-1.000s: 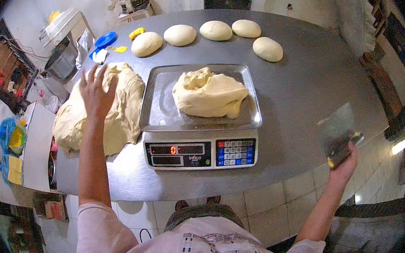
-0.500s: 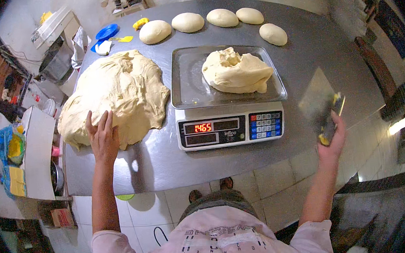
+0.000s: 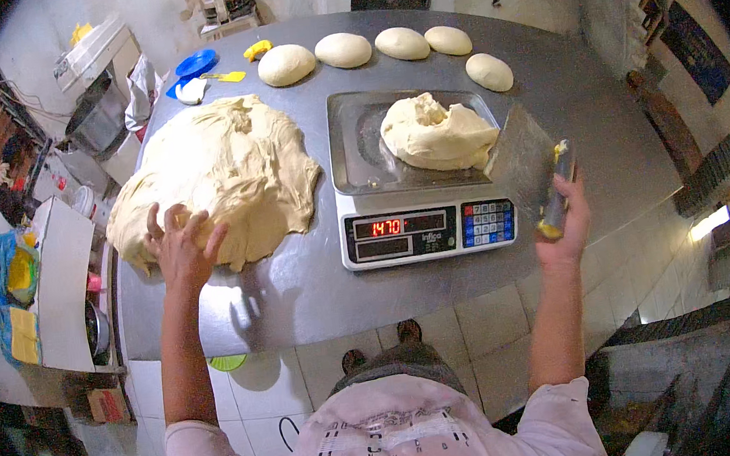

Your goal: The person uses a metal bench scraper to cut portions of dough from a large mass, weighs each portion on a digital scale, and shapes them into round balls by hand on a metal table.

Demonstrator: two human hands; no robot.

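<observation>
My left hand [image 3: 183, 254] has its fingers apart at the front of a large, irregular mass of pale dough [image 3: 218, 163], seemingly touching it. To the right, a white digital scale [image 3: 345, 208] carries a steel tray [image 3: 357, 141] with a rough dough piece [image 3: 426, 134] on it. My right hand [image 3: 568, 235] grips the thick handle of a wide metal scraper [image 3: 521, 156]. The blade is raised at the tray's right corner, beside that piece; whether it touches either is unclear.
Several smooth dough balls [image 3: 285, 64] line the back of the steel table [image 3: 596, 162], near blue lids [image 3: 195, 62] and a yellow spatula [image 3: 229, 77]. At left are a steel pot [image 3: 91, 122], white cabinet [image 3: 63, 283] and bagged items [image 3: 13, 271]. Tiled floor [image 3: 274, 377] shows below.
My left hand has come down toward me from high over the dough mass to its front. My right hand and scraper have moved up and leftward to the tray. The scale's display reading has changed.
</observation>
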